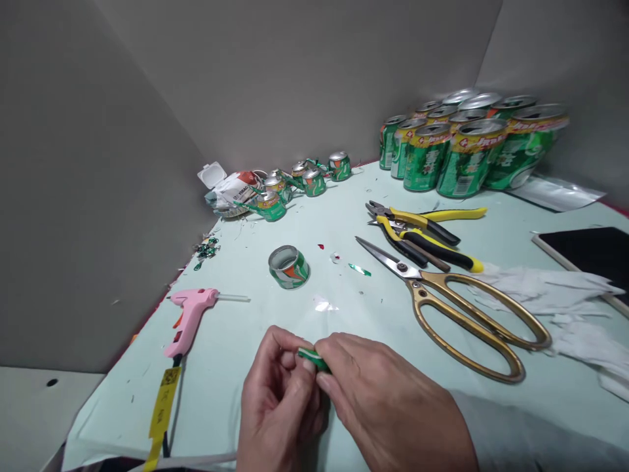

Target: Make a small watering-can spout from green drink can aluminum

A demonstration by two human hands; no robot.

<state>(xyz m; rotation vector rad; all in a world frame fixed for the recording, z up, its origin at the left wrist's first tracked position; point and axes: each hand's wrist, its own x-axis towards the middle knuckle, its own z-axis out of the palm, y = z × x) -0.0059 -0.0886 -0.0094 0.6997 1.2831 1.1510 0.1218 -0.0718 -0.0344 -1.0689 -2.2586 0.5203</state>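
Observation:
A small strip of green can metal (313, 358) is pinched between both hands close to the table's near edge. My left hand (282, 393) grips its left end with thumb and fingertips. My right hand (381, 387) closes on the other end and covers part of the strip. Beyond the hands stands a short, open ring cut from a green drink can (289, 267). A sliver of green metal (360, 269) and a red scrap (321, 246) lie to its right.
A pink glue gun (191, 318) lies left, its cord trailing nearby. Gold-handled scissors (442, 295) and yellow-black pliers (417, 226) rest right. Green cans (464, 157) crowd the back right; small can-made pieces (272, 206) stand at back left. White gloves (545, 288) lie beside a dark tablet (594, 255).

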